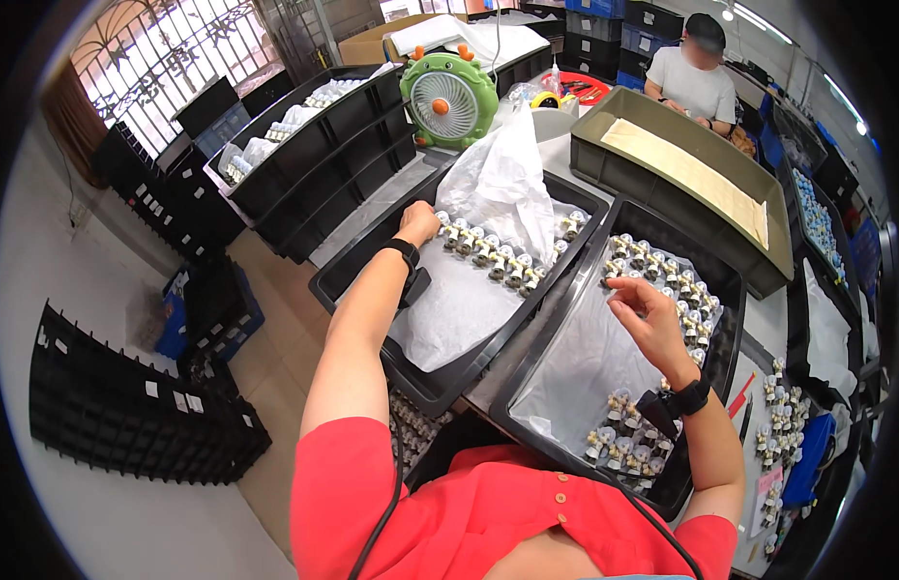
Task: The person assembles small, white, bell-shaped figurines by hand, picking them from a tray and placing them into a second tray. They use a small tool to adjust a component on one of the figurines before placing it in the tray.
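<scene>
My left hand (pixel 419 223) is closed at the left end of a row of small figurines (pixel 483 251), its fingertips on the end figurine (pixel 442 222). The figurines, pale on top with dark bases, stand on white sheeting (pixel 452 309) in the left black tray (pixel 425 391). Over the right black tray (pixel 527 391), my right hand (pixel 648 319) has thumb and forefinger apart, with nothing visible between them. It hovers by several rows of similar figurines (pixel 689 290). Another group of figurines (pixel 623 440) stands at this tray's near end, partly behind my wrist.
Crumpled white sheeting (pixel 507 184) rises at the left tray's far side. Beyond are a green fan (pixel 449 101), stacked black trays (pixel 314 155) and an olive bin (pixel 681 174). A person (pixel 696 77) sits at the back right. More figurines (pixel 780 416) stand at the right.
</scene>
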Demonstrator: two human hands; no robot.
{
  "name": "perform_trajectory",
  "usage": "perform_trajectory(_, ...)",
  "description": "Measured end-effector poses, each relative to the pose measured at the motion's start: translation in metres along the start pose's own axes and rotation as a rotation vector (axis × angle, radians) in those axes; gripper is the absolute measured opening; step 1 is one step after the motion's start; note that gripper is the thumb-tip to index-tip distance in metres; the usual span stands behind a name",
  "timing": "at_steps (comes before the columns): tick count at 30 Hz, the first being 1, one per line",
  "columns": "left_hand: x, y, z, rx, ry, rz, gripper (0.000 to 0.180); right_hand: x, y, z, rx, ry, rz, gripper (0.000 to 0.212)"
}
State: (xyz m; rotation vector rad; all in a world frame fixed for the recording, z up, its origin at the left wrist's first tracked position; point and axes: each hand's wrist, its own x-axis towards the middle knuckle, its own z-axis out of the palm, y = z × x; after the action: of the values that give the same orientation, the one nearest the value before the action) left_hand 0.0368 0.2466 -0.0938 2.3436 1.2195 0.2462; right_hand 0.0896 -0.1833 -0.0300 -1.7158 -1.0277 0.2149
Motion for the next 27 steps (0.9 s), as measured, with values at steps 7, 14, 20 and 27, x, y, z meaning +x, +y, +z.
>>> perform_trajectory(7, -0.028, 0.013, -0.008, 0.266, 0.051, 0.191, 0.02, 0.001, -0.003, 0.002, -0.039, -0.014, -0.025, 0.022)
perform_trajectory(14, -0.015, -0.001, -0.003, 0.22, 0.087, 0.298, 0.018, 0.001, -0.002, 0.002, -0.049, -0.015, -0.018, 0.021)
perform_trajectory(20, -0.021, -0.002, -0.007, 0.208, 0.091, 0.308, 0.034, 0.001, -0.001, 0.001, -0.053, -0.013, 0.01, 0.02)
perform_trajectory(27, -0.131, 0.029, -0.044, 0.792, -0.426, 0.561, 0.092, -0.002, 0.003, 0.002, -0.062, -0.018, 0.028, 0.019)
